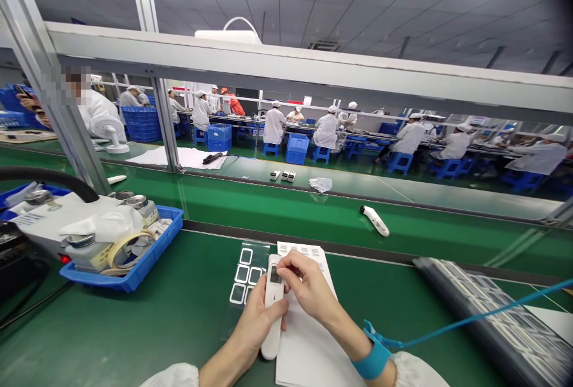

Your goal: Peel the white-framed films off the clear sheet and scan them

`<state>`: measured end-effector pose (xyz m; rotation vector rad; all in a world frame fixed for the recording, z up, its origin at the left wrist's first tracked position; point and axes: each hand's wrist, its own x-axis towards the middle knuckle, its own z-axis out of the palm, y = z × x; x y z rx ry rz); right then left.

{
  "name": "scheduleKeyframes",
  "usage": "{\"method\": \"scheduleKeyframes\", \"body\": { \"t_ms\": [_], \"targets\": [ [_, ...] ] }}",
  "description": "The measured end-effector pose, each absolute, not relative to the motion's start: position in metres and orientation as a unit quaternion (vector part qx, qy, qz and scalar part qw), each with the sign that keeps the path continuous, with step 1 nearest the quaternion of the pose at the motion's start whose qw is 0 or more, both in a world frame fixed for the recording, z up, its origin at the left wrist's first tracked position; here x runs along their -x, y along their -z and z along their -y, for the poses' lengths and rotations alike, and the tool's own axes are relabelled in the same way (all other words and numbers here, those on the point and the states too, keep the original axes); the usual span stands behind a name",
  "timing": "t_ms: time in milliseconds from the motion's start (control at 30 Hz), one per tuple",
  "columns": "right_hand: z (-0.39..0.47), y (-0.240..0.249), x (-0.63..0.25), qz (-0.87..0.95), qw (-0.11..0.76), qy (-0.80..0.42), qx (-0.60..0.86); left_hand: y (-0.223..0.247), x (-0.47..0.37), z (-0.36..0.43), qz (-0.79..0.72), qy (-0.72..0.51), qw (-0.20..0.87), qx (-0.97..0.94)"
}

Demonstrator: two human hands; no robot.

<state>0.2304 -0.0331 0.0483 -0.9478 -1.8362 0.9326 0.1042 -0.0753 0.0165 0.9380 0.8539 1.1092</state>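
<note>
white plastic handheld device (274, 295) sits over the left edge of the paper sheet (308, 357), wrapped by the left hand (253, 317), apparently steadying its screen (274, 278) face-up for the right hand (310, 286), whose bunched fingertips may or may not pinch something; one cannot tell.

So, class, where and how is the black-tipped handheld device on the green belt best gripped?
I'd grip the black-tipped handheld device across its white handle, from above, near side: the handle slants nearer, the black tip away.

Tiny print on sheet (317, 255), no text legible
</note>
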Motion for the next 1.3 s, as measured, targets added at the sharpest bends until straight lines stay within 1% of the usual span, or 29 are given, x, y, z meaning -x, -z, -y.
{"method": "scheduleKeyframes", "body": {
  "t_ms": [233,433,700,967,1033,1200,1300],
  "targets": [
    [0.033,-0.048,-0.230,0.728,0.427,-0.379,0.378,-0.019,-0.104,0.076,-0.381,-0.488,0.665,-0.418],
    [0.033,-0.046,-0.231,0.732,0.426,-0.369,0.383,-0.016,-0.103,0.076,-0.383,-0.484,0.673,-0.408],
    [0.034,-0.045,-0.232,0.729,0.423,-0.386,0.376,-0.009,-0.104,0.076,-0.401,-0.481,0.683,-0.376],
    [0.035,-0.043,-0.230,0.755,0.436,-0.312,0.377,-0.004,-0.105,0.076,-0.420,-0.483,0.667,-0.382],
    [0.034,-0.044,-0.230,0.744,0.445,-0.323,0.378,-0.004,-0.104,0.076,-0.417,-0.482,0.671,-0.378],
    [0.028,-0.040,-0.233,0.743,0.428,-0.355,0.372,-0.004,-0.103,0.078,-0.414,-0.463,0.663,-0.418],
    [0.022,-0.040,-0.238,0.739,0.434,-0.363,0.365,-0.006,-0.101,0.077,-0.414,-0.454,0.659,-0.434]
  ]
}}
